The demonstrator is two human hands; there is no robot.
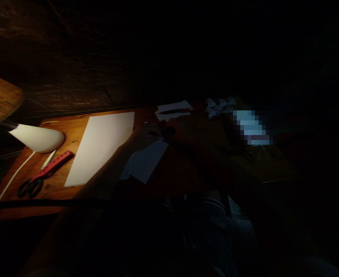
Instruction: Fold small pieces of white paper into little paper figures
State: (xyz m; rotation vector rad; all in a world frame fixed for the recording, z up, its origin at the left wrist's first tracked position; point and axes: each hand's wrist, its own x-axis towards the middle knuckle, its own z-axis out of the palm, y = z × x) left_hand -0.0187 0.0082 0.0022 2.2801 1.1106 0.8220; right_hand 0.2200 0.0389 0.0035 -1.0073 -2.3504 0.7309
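Note:
In the dim head view, my left hand (pixel 150 132) is closed on the upper part of a folded white paper (pixel 148 161). The lower end of that paper hangs down toward me in two angled flaps. My right hand (pixel 177 130) meets the left one at the paper's top edge, its fingers curled in deep shadow. A stack of white sheets (pixel 103 144) lies to the left, partly behind my left forearm. Beyond my hands, a dark-bladed knife (pixel 173 111) rests on white paper pieces (pixel 175 105).
At the left stand a white lamp (pixel 39 137) with its cord, red-bladed scissors (pixel 51 168) with dark handles and a white pen (pixel 48 159). Crumpled or folded papers (pixel 218 107) lie at the back right, near a blurred-out bright screen (pixel 252 127). A dark cable crosses the front left.

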